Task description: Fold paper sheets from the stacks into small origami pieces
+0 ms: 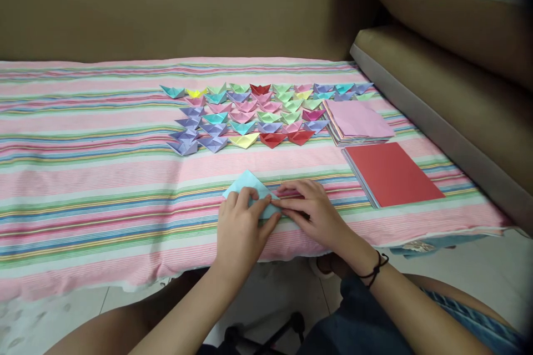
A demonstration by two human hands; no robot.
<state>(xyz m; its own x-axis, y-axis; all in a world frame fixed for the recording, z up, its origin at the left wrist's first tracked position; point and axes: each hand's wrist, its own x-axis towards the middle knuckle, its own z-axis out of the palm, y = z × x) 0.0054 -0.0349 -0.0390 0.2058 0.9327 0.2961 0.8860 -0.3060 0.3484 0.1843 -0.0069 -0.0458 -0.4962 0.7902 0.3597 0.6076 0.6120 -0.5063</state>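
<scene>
Seeing lots of striped cloth [83,186] at left, dozens of paper boats [244,141] (five up front), then one blue sheet [246,179] near the front edge, left hand [241,219] holding it, right hand [318,211] pinching its right corner. Two paper stacks [395,175] right, near the cushions [441,94].

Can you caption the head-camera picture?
Left hand and right hand hold pointed light-blue paper near colourful folded-paper boats.

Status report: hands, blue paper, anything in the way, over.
Left hand on the light-blue paper. Right hand at its right corner. Folded boats beyond, red-topped stack off right, both clear of the paper.
</scene>
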